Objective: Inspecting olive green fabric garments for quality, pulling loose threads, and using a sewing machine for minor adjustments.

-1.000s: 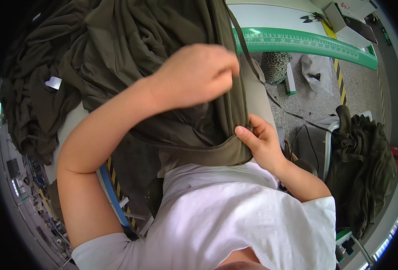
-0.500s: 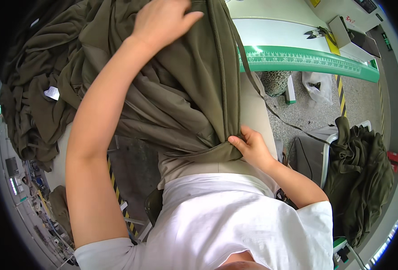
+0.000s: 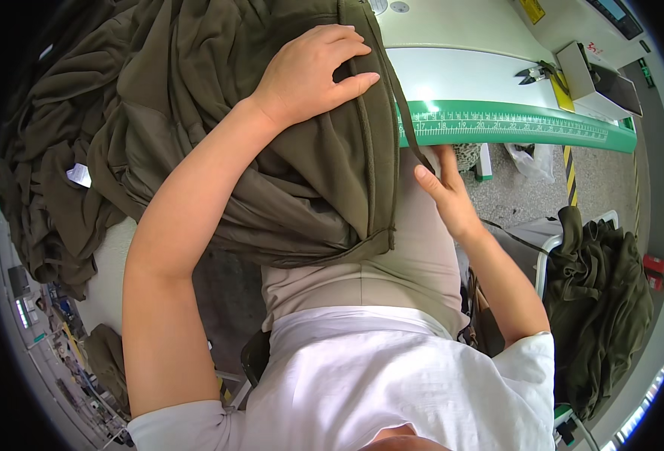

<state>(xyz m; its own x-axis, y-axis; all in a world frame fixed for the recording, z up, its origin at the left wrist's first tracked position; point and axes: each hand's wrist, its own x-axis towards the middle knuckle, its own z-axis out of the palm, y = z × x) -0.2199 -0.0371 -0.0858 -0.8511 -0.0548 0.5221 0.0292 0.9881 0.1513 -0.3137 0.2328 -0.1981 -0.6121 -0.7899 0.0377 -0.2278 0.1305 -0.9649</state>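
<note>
Left of the green ruler (image 3: 512, 125), the olive cloth (image 3: 294, 173) spills over the worker's lap (image 3: 426, 240); the left hand (image 3: 313, 75) lies on it, fingers loosely spread, thumb apart; the right hand (image 3: 448, 195) is at the ruler's near edge, thumb parted from fingers beside a thin dark strap (image 3: 403, 109), and I can't tell if it grips; the side nearest the ruler looks straightened, the cloth farther left lies bunched; how much is finished, I can't tell.
</note>
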